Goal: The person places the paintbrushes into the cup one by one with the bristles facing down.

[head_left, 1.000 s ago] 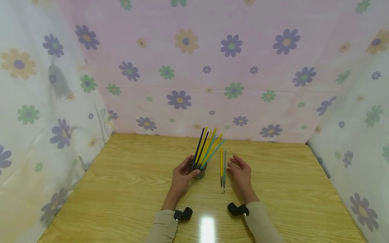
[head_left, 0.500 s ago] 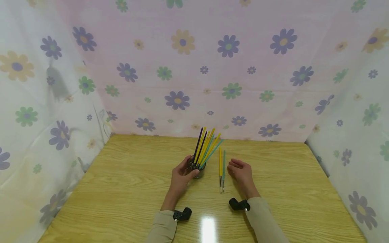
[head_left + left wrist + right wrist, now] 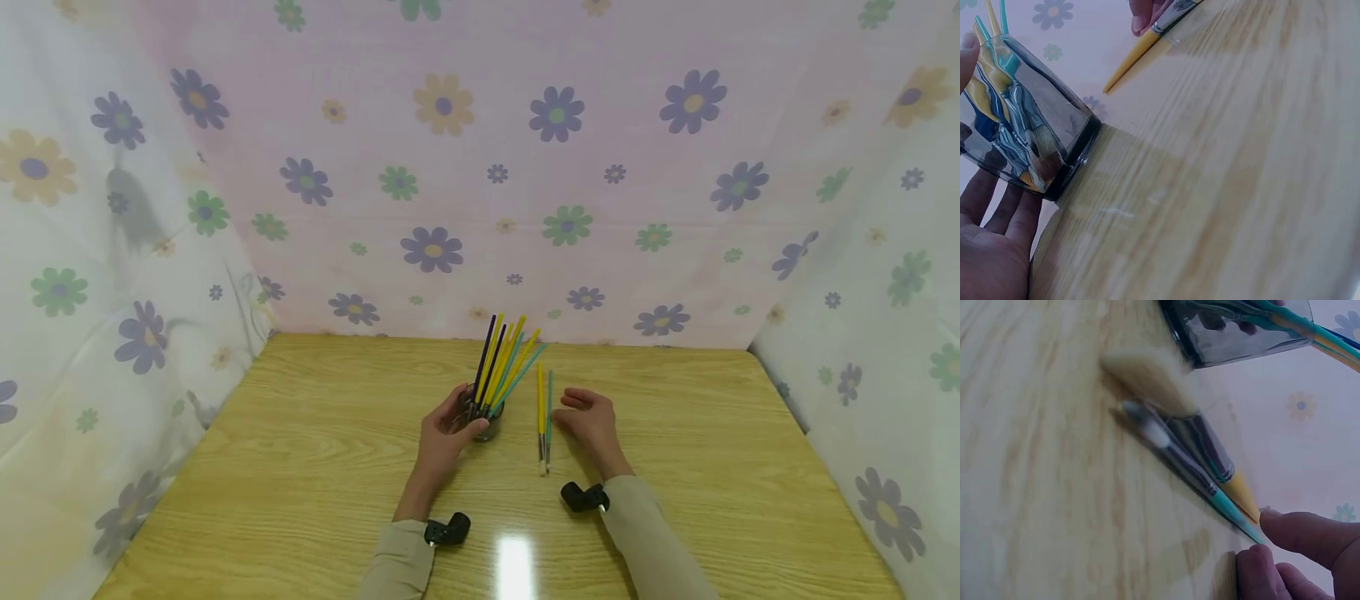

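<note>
My left hand [image 3: 441, 446] grips a dark-tinted clear glass [image 3: 492, 428], thumb on the near side and fingers around the far side. Several paintbrushes [image 3: 501, 362] with yellow, teal and dark purple handles stand in it, bristles down, as the left wrist view shows. Right of the glass, a yellow-handled paintbrush [image 3: 541, 400] and a thinner teal-handled paintbrush [image 3: 550, 404] lie side by side on the table, bristles toward me. My right hand [image 3: 592, 425] is just right of them. In the right wrist view its thumb [image 3: 1300, 534] and fingertips are right at the teal handle, slightly parted.
The wooden table [image 3: 337, 500] extends to both sides and toward me. A flower-patterned cloth [image 3: 480, 192] hangs behind it and along its left and right sides. Black wrist cameras [image 3: 585, 497] sit on both forearms.
My right hand has shifted slightly left, its thumb now at the teal-handled paintbrush. The left hand keeps hold of the glass. The head view has drifted a little.
</note>
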